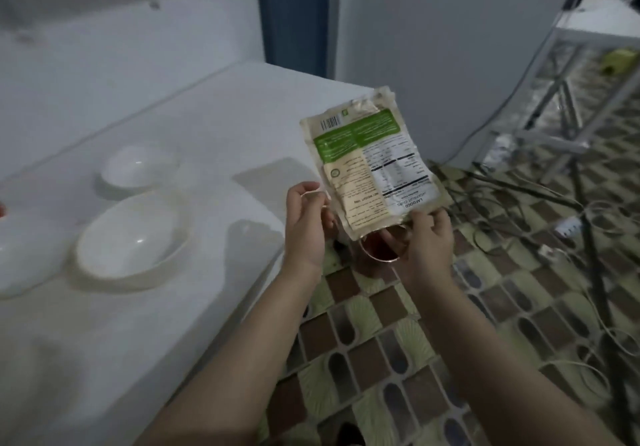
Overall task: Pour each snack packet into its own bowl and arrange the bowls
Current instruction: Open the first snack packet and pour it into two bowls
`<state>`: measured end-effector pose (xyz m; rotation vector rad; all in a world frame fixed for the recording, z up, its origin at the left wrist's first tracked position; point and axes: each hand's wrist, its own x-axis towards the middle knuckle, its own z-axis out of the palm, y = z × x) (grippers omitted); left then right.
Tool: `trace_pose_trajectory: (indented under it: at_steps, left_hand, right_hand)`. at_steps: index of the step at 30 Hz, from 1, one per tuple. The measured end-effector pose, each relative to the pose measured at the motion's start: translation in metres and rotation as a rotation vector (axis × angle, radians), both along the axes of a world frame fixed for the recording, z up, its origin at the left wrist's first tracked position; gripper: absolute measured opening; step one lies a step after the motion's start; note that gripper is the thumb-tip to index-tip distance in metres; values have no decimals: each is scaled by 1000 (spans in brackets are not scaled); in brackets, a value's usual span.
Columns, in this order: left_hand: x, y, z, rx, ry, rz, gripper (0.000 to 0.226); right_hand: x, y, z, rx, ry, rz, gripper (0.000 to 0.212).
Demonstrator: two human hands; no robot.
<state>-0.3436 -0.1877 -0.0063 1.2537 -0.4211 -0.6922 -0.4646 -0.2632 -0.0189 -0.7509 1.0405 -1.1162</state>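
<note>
Two bowls — near bowl point(133, 237), far bowl point(140, 166) — look empty, while left hand point(306, 227) and right hand point(427, 241) both pinch the unpoured packet point(372, 161).

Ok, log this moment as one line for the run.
stage: packet in hand, unpoured | left hand: pinches snack packet | right hand: grips packet's lower edge | near bowl, far bowl: empty on table

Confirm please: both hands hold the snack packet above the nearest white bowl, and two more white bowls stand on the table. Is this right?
Not quite. In the head view both hands, left hand and right hand, hold the snack packet beyond the table edge, above the floor, right of the nearest white bowl.
</note>
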Motion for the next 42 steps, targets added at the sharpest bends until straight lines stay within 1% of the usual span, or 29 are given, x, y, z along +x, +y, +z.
trace_pose_trajectory:
  at_steps: [5,8,10,13,14,18,22,23,26,28,29,31,33,34,36,37,40,42]
  left_hand:
    - [-10,-102,-38,116,31,-63,16]
    - [-9,-148,-63,217,37,-97,13]
    - [-1,-188,-85,294,43,-117,12]
    - [13,-247,-130,401,44,-192,13]
    - [17,-266,-148,432,39,-216,14]
    - [25,-337,-240,545,54,-243,18]
    - [28,-385,-359,593,69,-241,21]
    - [29,-395,-391,599,64,-235,21]
    - [33,-422,-478,617,56,-224,21]
    - [35,-438,-521,616,31,-245,23]
    - [37,-443,-534,616,16,-264,27]
    - [37,-448,-539,585,-5,-302,36]
    - [32,-447,-517,553,-28,-289,38]
    - [29,-445,-499,537,-50,-264,38]
    - [22,-439,-446,496,-99,-237,36]
    - [19,-435,-413,469,-121,-234,34]
    - [12,-411,-300,336,-191,-243,34]
    - [8,-385,-218,248,-265,-224,33]
  right_hand:
    - [-33,-97,-46,116,61,-90,23]
    - [-42,-144,-85,182,127,-148,25]
    - [-44,-181,-110,251,139,-174,26]
    - [-44,-235,-158,352,165,-194,43]
    - [-44,-253,-176,381,182,-199,44]
    - [-39,-319,-276,472,255,-187,36]
    - [-30,-371,-405,539,335,-136,29]
    - [-26,-384,-437,539,328,-100,29]
    - [-9,-414,-521,499,278,14,41]
    - [2,-424,-560,496,251,90,39]
    - [5,-426,-572,502,230,113,36]
    - [13,-426,-577,501,207,109,36]
    - [18,-421,-552,410,240,88,36]
    - [21,-419,-530,335,284,80,32]
    - [24,-416,-466,173,376,72,19]
    - [25,-414,-431,103,415,65,16]
    - [27,-392,-309,-106,473,70,16]
    - [27,-365,-225,-282,467,79,17]
